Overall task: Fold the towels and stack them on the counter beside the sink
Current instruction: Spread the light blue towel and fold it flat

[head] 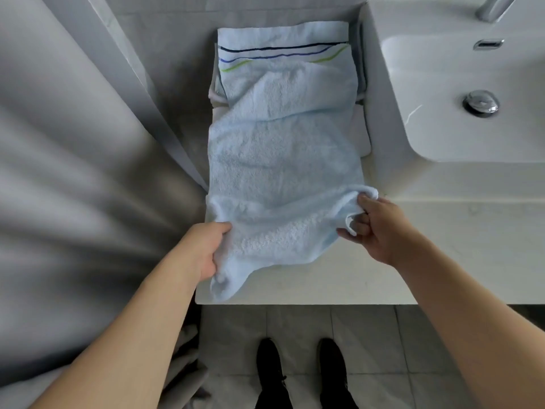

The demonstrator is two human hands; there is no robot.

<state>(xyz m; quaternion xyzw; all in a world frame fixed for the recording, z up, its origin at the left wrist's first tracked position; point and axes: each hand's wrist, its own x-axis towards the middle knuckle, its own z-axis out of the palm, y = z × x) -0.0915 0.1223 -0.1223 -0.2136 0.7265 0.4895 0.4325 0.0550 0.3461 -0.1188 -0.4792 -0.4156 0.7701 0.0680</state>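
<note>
A light blue towel [283,160] lies lengthwise on the white counter [413,261] left of the sink [460,93]. Its far end carries dark blue, blue and green stripes and rests on top of a white towel [361,134] whose edges peek out. My left hand [206,249] grips the towel's near left corner. My right hand [374,228] pinches the bunched near right corner, lifted slightly off the counter. The near edge of the towel hangs loosely between both hands.
A grey shower curtain [73,172] hangs close on the left. A chrome faucet [495,7] and drain plug [480,103] belong to the basin on the right. Tiled floor [383,349] and my black shoes [268,370] lie below the counter's front edge.
</note>
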